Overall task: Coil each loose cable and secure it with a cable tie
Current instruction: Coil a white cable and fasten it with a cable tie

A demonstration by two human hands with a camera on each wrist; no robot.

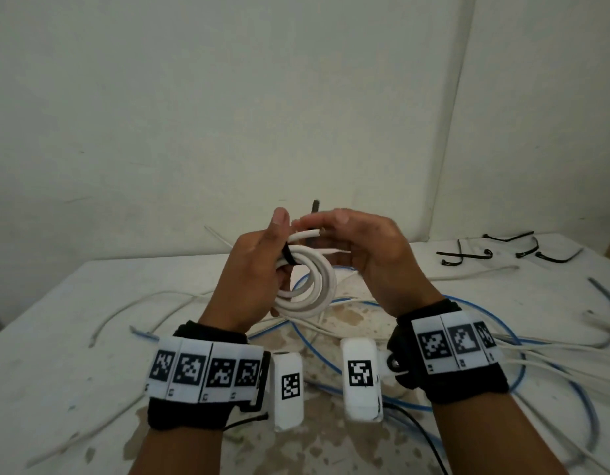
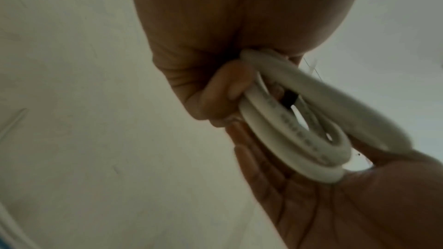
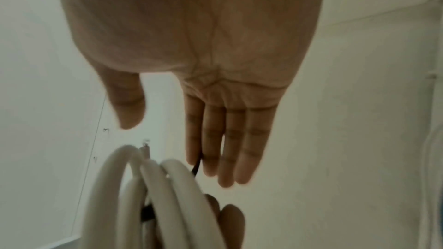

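Note:
My left hand (image 1: 262,265) grips a white cable coil (image 1: 308,298) of a few loops, held up above the table. A black cable tie (image 1: 289,258) wraps the coil's top, just under my left thumb, and its tail (image 1: 315,207) sticks up behind the fingers. My right hand (image 1: 348,241) reaches in from the right with straight fingers (image 3: 227,149) and the thumb held apart. The tie's tail (image 3: 197,167) runs behind the index finger. In the left wrist view, curled left fingers (image 2: 223,92) clamp the coil (image 2: 299,139), and my right palm (image 2: 335,205) lies under it.
Several loose white cables (image 1: 142,303) and blue cables (image 1: 485,317) sprawl over the stained white table (image 1: 74,337). Spare black cable ties (image 1: 502,252) lie at the back right. A pale wall stands close behind the table.

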